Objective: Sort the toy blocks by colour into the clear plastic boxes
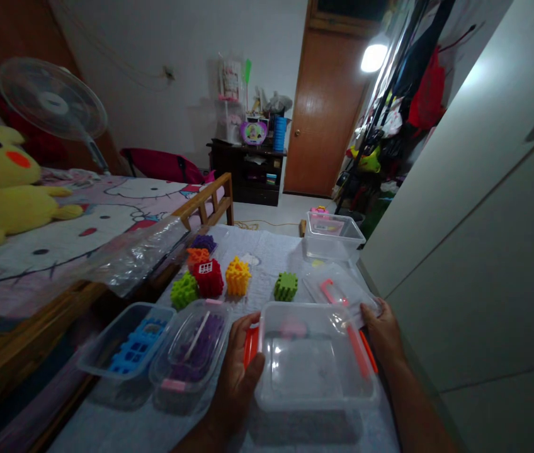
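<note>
In the head view my left hand (238, 368) is closed on the left side of a clear plastic box (314, 365), by its orange clip (250, 343). The box is see-through and shows nothing inside. My right hand (385, 330) grips the near right corner of a clear lid (312, 284) with orange clips, just behind the box's right side. Beyond the box is a green block cube (286, 286). Yellow (237, 277), red (209, 279) and lime-green (184, 290) block pieces stand to its left, with orange (198, 256) and purple (204, 243) ones behind.
Left of my left hand are a lidded container (191, 346) with purple pieces and an open one (128, 340) with blue pieces. Another clear box (334, 236) stands at the table's far right. A wooden bed rail (208, 204) borders the left, a pale cabinet (475, 251) the right.
</note>
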`<state>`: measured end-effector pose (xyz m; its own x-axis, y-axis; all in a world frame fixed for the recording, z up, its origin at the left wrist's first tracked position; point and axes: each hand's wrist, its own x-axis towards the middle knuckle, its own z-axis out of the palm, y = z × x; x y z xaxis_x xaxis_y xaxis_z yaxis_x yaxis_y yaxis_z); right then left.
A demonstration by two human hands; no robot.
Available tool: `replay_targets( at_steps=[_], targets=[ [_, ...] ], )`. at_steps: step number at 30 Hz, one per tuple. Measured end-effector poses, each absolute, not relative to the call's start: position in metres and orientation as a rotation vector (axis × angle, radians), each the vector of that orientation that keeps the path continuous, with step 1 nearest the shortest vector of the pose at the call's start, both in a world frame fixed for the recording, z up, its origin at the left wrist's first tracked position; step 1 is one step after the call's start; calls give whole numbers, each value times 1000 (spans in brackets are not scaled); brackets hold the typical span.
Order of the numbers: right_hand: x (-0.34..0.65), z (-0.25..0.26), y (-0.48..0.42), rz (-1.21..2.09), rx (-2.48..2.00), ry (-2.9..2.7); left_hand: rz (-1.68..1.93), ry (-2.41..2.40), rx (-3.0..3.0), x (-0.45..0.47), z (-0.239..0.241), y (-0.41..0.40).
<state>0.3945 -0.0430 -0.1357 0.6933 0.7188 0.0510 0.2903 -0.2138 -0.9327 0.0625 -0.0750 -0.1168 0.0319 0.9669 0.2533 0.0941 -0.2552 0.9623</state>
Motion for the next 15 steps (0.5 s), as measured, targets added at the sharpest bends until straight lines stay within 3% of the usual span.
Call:
replay_targets(
  at_steps=[6, 15],
  targets=[
    [405, -157, -40, -105, -1981, -1195, 1192, 1112, 1741, 51, -112, -87],
    [412, -171, -45, -123, -1979, -1312, 1051, 1086, 2268, 40, -128, -96]
  ],
)
